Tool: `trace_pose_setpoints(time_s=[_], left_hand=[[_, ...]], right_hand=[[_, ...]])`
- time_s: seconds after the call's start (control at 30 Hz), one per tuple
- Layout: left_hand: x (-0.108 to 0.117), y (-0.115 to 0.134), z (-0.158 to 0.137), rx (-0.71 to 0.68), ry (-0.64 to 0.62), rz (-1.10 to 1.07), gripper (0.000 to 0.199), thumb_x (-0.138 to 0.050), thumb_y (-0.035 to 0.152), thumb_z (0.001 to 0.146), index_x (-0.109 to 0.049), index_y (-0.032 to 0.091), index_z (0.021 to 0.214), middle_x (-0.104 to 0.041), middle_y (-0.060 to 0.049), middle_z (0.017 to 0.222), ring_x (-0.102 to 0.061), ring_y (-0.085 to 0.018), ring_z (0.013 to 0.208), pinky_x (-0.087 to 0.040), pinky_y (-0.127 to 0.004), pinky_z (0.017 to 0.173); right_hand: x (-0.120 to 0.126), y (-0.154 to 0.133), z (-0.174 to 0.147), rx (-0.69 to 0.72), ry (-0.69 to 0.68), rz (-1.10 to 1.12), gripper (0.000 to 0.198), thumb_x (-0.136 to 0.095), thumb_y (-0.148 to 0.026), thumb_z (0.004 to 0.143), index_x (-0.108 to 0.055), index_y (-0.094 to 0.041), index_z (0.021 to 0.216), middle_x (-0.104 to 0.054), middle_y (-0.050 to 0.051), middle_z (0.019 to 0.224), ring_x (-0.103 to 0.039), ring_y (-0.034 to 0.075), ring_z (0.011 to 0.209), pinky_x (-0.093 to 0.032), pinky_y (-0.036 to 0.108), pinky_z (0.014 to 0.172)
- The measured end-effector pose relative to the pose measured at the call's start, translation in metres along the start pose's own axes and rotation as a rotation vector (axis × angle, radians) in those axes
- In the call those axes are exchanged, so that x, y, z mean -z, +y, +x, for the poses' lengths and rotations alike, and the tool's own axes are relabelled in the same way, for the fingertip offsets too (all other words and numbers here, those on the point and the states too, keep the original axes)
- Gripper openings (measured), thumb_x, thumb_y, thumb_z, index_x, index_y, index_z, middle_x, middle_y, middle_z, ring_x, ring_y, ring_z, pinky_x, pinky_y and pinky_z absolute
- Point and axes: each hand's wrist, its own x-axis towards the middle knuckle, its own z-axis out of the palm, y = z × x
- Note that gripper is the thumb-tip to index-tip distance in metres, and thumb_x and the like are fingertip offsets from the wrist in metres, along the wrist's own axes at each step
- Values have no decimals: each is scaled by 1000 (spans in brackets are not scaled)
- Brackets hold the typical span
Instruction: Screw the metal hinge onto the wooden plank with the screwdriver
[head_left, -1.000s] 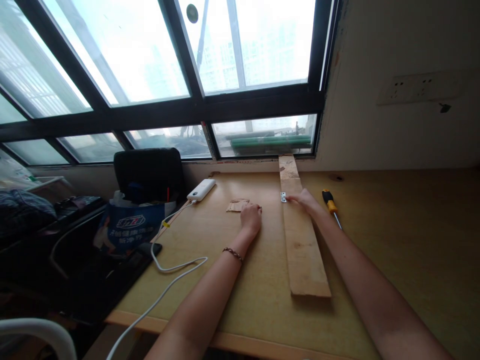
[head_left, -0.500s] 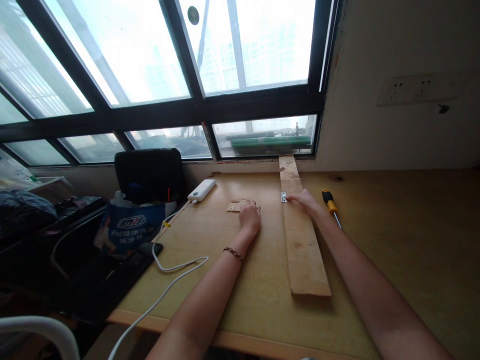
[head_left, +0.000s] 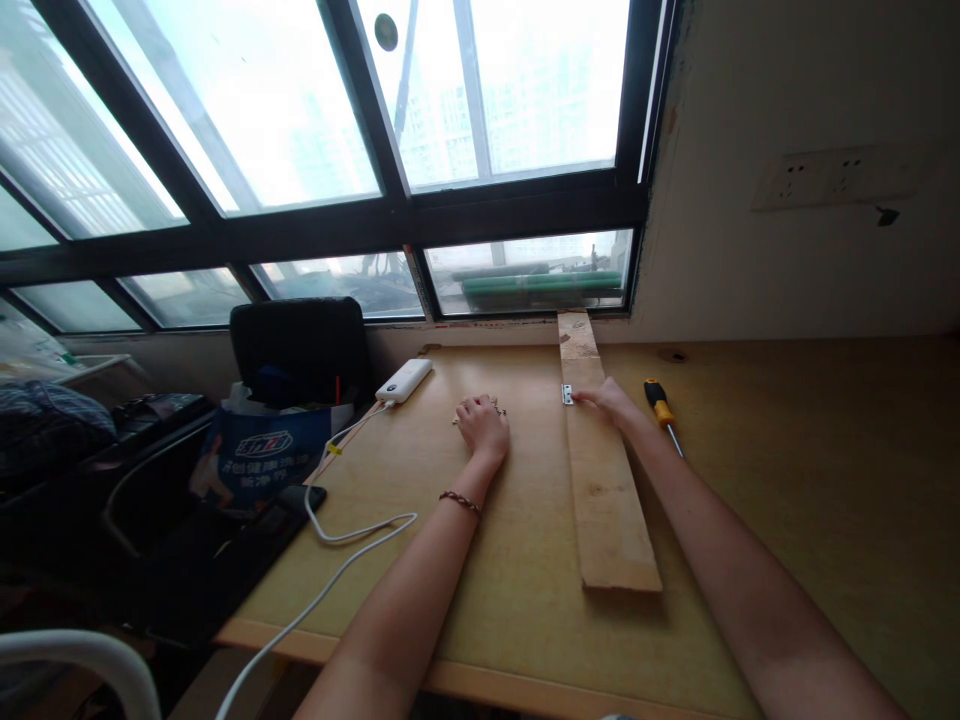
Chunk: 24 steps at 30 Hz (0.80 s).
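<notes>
A long wooden board (head_left: pixel 606 500) lies on the table, its far end by the window sill. A small silver hinge (head_left: pixel 567 394) sits at the board's left edge. My right hand (head_left: pixel 613 400) reaches over the board from the right, its fingertips closed on the hinge and its other fingers partly hidden. Left of the board, my left hand (head_left: pixel 484 425) rests with curled fingers over a small torn piece of cardboard (head_left: pixel 456 420). The hand covers most of the cardboard, and small dark bits show beside the fingers. What the fingers pinch is hidden.
A yellow-and-black screwdriver (head_left: pixel 658 402) lies right of the board. On the table's left stands a white power bank (head_left: pixel 405 380) with a white cable (head_left: pixel 352 540) running over the front edge. A black chair (head_left: pixel 300 345) and blue bag (head_left: pixel 262 455) are beyond the left edge.
My left hand has shifted slightly left and turned, now covering more of the cardboard. My right hand, the hinge and the board stay in place.
</notes>
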Motion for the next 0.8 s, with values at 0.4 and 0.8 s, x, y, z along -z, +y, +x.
trace_pose_setpoints(time_s=[0.4,0.8], left_hand=[[-5,-2,1,80,-22,3,39,-47,33,77,-53,14,110,-50,-17,117,-44,-31,108,-37,-45,84],[-6,-3,2,67,-10,1,40,-46,28,76,-51,12,112,-51,-19,116,-45,-33,106,-40,-46,82]], right_hand=[[0,7,7,15,1,18,47,-80,-21,45,-62,-9,87,-68,9,78,-63,24,77,-49,27,59],[0,2,1,2,7,2,48,-79,-20,46,-62,-9,90,-68,9,79,-63,24,78,-50,28,60]])
